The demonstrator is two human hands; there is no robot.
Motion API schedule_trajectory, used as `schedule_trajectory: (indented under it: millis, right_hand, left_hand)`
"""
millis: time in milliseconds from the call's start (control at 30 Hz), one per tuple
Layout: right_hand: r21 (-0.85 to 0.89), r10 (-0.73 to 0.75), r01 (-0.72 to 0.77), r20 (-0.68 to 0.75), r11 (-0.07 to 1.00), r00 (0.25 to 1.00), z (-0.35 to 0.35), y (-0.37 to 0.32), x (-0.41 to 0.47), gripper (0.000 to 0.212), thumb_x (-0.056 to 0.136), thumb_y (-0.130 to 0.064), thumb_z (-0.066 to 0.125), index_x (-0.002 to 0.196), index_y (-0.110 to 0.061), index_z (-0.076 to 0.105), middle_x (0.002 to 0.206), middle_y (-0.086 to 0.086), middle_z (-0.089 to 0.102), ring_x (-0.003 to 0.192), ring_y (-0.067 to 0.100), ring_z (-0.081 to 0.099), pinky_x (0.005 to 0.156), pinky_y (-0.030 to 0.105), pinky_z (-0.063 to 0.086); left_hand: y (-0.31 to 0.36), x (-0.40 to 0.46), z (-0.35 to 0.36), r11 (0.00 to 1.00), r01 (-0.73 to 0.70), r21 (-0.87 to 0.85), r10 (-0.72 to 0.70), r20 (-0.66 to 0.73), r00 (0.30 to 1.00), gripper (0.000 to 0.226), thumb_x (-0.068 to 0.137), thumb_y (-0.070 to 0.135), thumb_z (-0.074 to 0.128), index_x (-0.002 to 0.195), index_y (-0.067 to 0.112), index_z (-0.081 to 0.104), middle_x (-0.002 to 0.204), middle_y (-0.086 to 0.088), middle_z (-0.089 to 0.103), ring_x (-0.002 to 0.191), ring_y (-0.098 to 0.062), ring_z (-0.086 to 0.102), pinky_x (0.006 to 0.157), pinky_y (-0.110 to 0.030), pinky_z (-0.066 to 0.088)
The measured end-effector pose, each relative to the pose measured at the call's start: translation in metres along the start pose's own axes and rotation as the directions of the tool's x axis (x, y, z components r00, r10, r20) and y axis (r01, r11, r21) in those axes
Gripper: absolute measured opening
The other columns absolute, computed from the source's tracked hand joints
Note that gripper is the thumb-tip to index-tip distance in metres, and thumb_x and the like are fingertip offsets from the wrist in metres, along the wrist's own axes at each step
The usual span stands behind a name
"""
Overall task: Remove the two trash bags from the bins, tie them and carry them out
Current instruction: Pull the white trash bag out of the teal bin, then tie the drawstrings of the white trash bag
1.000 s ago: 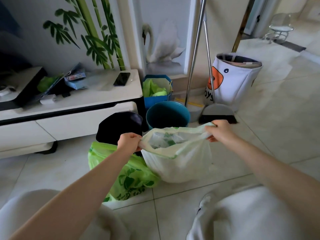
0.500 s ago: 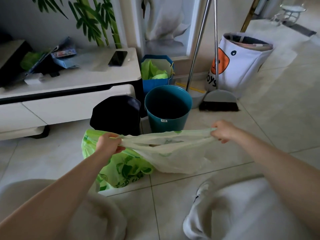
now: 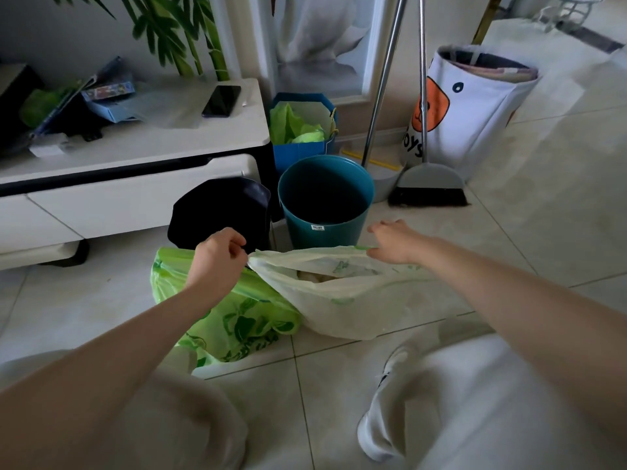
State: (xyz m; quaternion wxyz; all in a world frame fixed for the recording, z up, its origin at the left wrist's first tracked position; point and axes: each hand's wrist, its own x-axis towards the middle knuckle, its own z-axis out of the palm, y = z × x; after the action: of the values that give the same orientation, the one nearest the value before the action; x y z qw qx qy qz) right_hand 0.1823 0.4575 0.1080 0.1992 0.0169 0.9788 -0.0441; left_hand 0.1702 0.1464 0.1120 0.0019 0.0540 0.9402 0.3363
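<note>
A pale whitish trash bag (image 3: 353, 300) lies on the floor tiles in front of me, its mouth partly open with rubbish showing inside. My left hand (image 3: 217, 262) pinches the left corner of its rim. My right hand (image 3: 393, 240) grips the right end of the rim. A bright green leaf-printed trash bag (image 3: 237, 320) lies on the floor to the left, partly under my left forearm. Behind them stand the teal bin (image 3: 325, 201) and the black bin (image 3: 220, 212), both without liners.
A white TV cabinet (image 3: 135, 154) with a phone (image 3: 221, 100) and clutter runs along the left. A blue box with green bags (image 3: 302, 130), a broom with dustpan (image 3: 427, 184) and a white toy basket (image 3: 471, 106) stand behind the bins. My knees fill the bottom.
The white bag's rim was stretched taut between my hands, then my hands came closer and the rim slackened, its mouth gaping a little. The view tilted slightly down.
</note>
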Motion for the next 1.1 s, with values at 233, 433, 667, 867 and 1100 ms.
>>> schedule_trajectory:
  millis: [233,433,667,867,1100]
  right_hand:
    - [0.017,-0.017,0.015,0.151,1.0,0.988,0.009,-0.007,0.02,0.047,0.089,-0.038,0.055,0.128,-0.01,0.051,0.128,0.013,0.059,0.11,0.031,0.058,0.095,0.043,0.049]
    - [-0.046,0.013,-0.004,0.197,0.999,0.98,0.024,-0.011,0.024,0.039,0.09,-0.029,0.058,0.121,-0.007,0.053,0.119,0.014,0.061,0.101,0.03,0.06,0.08,0.033,0.049]
    - [-0.059,0.006,0.007,0.222,0.998,0.975,0.021,-0.007,0.022,0.026,0.087,-0.013,0.057,0.112,-0.008,0.06,0.105,0.011,0.063,0.084,0.026,0.056,0.068,0.032,0.045]
    - [0.092,-0.047,0.03,0.182,0.995,0.982,0.007,-0.006,0.02,0.017,0.085,-0.016,0.063,0.099,-0.008,0.069,0.099,0.01,0.07,0.091,0.027,0.065,0.081,0.038,0.053]
    - [0.233,-0.098,0.07,0.11,0.97,0.989,-0.019,-0.017,0.005,0.013,0.085,-0.019,0.066,0.088,-0.009,0.074,0.087,0.006,0.073,0.082,0.021,0.066,0.07,0.029,0.049]
  left_hand:
    - [0.02,-0.031,0.061,0.666,-0.735,0.129,0.713,0.181,0.678,0.009,0.081,0.01,0.065,0.09,0.012,0.066,0.089,0.0,0.064,0.087,-0.018,0.056,0.077,-0.03,0.049]
    - [0.037,-0.043,0.116,0.476,-0.856,0.201,0.762,0.393,0.515,0.036,0.068,0.021,0.071,0.103,0.016,0.064,0.103,-0.002,0.065,0.097,-0.022,0.06,0.084,-0.033,0.051]
    - [0.047,-0.035,0.139,0.518,-0.826,0.225,0.654,0.519,0.551,0.027,0.067,0.026,0.074,0.09,0.019,0.064,0.087,0.001,0.066,0.065,-0.019,0.065,0.052,-0.029,0.049]
    - [0.059,-0.032,0.108,0.7,-0.692,0.176,0.469,0.618,0.631,0.024,0.095,0.037,0.048,0.104,0.022,0.065,0.097,0.0,0.07,0.088,-0.02,0.065,0.075,-0.034,0.051]
    - [0.062,-0.018,0.058,0.833,-0.534,0.144,0.349,0.612,0.71,0.024,0.091,0.044,0.053,0.104,0.033,0.069,0.094,0.009,0.071,0.085,-0.012,0.063,0.077,-0.037,0.054]
